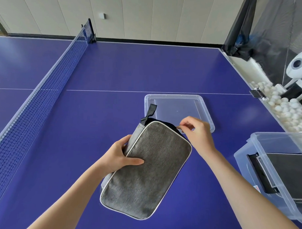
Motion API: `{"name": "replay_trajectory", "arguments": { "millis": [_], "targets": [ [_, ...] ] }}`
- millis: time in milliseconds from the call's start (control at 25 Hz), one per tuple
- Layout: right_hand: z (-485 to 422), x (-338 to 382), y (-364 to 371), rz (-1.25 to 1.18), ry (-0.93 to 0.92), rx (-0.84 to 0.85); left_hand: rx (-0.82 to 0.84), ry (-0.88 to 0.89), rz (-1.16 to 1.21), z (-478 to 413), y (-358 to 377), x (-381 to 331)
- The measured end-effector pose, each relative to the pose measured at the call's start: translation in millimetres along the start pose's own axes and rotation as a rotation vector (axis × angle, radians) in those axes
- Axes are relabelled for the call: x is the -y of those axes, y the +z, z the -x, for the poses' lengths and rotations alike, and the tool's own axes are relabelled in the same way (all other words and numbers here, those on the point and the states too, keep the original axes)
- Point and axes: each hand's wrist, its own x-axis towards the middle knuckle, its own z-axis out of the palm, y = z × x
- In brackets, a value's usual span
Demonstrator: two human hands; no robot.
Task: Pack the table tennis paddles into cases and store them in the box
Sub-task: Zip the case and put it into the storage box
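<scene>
Head view shows the left hand (123, 158) clamping the grey fabric paddle case (148, 169) while the right hand (196, 131) pinches its zipper, probably closing it before boxing.

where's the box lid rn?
Head view: the clear lid lies flat on the blue table, right of centre, just beyond the grey case and the right hand, left of the ball tray.
</scene>
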Motion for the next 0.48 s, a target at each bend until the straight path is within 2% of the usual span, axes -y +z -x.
{"name": "replay_trajectory", "arguments": {
  "millis": [200,480],
  "targets": [
    [-11.0,13.4,9.0,0.029,-0.12,0.059,0.065,0.001,-0.22,-6.6,-8.6,-7.1],
    [-11.6,26.4,22.3,-0.008,-0.175,0.063,0.141,-0.05,-0.417,-20.5,-11.1,-13.5]
  ]
}}
